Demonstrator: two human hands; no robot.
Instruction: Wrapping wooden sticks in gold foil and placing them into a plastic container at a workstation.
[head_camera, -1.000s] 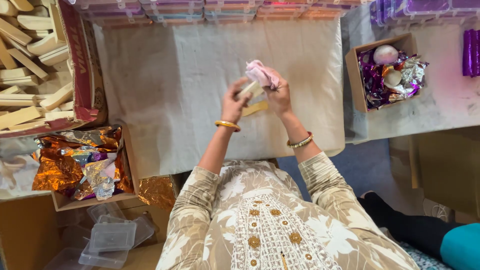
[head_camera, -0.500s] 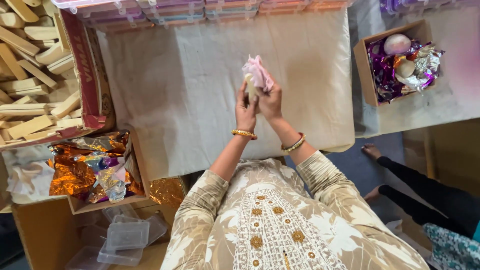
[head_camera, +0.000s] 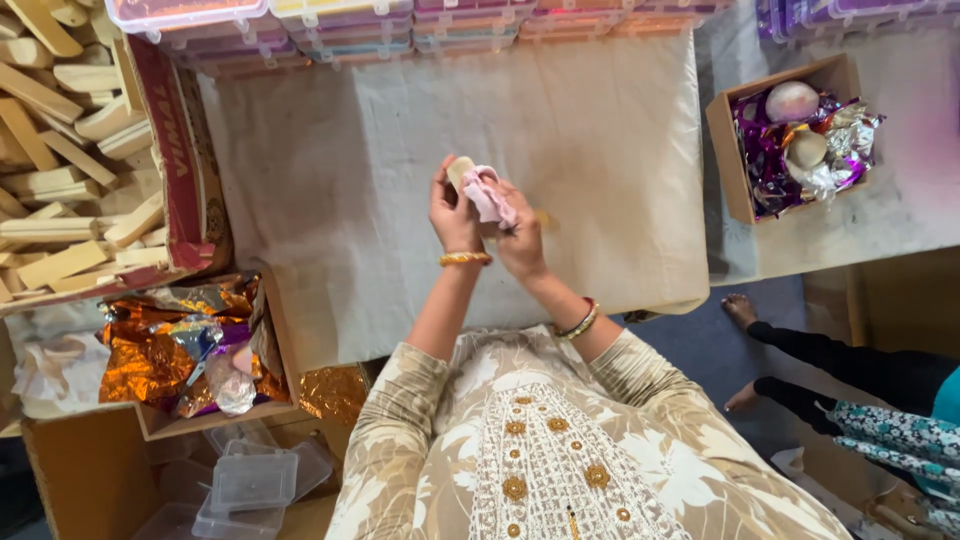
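Wrapping looks mid-step — left hand (head_camera: 452, 212) grips a small pale block (head_camera: 461, 170), right hand (head_camera: 520, 240) pinches pink foil (head_camera: 490, 195) around it, above the cream cloth (head_camera: 600, 150). I'd keep the foil taut — smooth the corners.

A red carton (head_camera: 175, 160) of pale wooden sticks stands at the left edge. Below it, an open brown box (head_camera: 160, 420) holds orange foil. At upper right, another brown box (head_camera: 735, 150) holds purple foil. Stacked clear cases (head_camera: 350, 25), perhaps lidded, line the far edge.
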